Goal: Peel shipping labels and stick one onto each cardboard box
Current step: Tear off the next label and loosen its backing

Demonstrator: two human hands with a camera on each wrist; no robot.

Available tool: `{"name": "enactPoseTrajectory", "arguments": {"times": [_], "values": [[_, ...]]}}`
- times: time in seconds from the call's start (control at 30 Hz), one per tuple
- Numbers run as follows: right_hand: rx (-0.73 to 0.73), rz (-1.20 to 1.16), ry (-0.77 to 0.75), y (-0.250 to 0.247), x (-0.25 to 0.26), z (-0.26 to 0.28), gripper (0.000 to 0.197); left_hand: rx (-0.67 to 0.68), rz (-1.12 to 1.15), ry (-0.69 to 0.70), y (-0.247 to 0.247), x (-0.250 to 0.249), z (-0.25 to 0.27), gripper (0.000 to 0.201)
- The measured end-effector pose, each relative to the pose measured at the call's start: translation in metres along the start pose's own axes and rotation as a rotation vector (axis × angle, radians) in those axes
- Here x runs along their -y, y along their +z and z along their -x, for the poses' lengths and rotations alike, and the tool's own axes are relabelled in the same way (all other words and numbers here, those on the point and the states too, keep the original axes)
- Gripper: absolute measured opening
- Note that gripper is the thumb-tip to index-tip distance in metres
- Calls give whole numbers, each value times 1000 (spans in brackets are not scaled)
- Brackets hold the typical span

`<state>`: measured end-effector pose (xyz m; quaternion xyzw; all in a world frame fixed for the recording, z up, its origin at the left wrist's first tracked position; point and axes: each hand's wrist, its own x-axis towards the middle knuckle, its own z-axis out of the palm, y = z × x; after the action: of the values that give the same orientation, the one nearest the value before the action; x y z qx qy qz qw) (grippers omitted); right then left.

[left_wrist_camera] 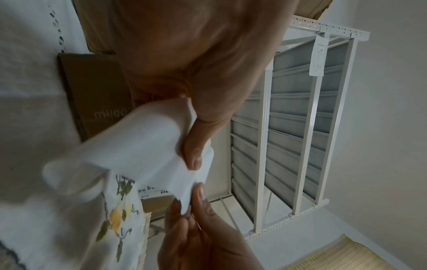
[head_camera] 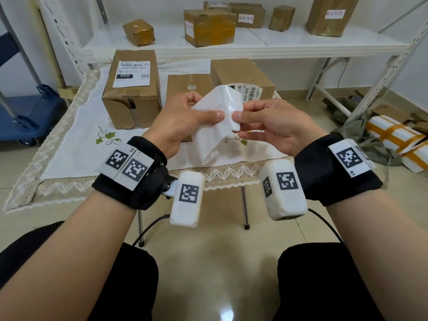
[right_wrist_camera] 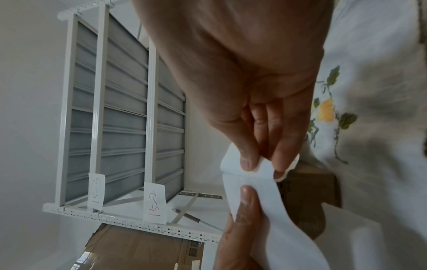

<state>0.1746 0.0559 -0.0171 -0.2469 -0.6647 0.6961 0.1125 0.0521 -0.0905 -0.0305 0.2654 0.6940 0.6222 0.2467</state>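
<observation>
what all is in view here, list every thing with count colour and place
label sheet: one, white, held above the table between both hands
boxes on table: three, brown cardboard; the left one carries a printed label, the right one has a label at its near edge
tablecloth: one, white with lace edge and embroidered leaves, over the table
shelf: one, white metal, behind the table
boxes on shelf: about six, brown, some taped
white parcels: two or so, orange tape, floor at right
blue cart: one, far left
wrist bands: two, black, with markers
hands: left hand and right hand, each pinching the sheet

Black wristbands (head_camera: 136, 179) with square-coded tags
</observation>
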Motion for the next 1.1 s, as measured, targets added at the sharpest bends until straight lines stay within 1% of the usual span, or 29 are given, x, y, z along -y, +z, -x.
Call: {"name": "enactPoseTrajectory", "arguments": {"times": [0.1, 0.23, 0.33, 0.4, 0.47, 0.63, 0.9, 1.1], "values": [[-14, 1, 18, -2, 1, -1, 19, -4, -33, -17, -2, -2, 2, 35], [-29, -7, 26, -3, 1, 0, 14, 10, -96, -20, -6, -3, 2, 31], [-33, -6, 25, -4, 1, 0, 16, 46, -140, -33, -7, -3, 3, 34], [-29, -12, 25, -5, 0, 0, 14, 72, -166, -36, -7, -4, 4, 32], [-33, -32, 22, -5, 0, 0, 18, 87, -180, -40, -7, -4, 5, 30], [-46, -154, 26, -4, -2, -1, 25, 83, -208, -31, -8, -2, 4, 27], [-73, -303, 42, 0, -4, -4, 24, 108, -229, -15, -8, 4, 1, 26], [-111, -290, 24, 5, -5, -5, 24, 123, -239, -6, -5, 8, 0, 26]]}}
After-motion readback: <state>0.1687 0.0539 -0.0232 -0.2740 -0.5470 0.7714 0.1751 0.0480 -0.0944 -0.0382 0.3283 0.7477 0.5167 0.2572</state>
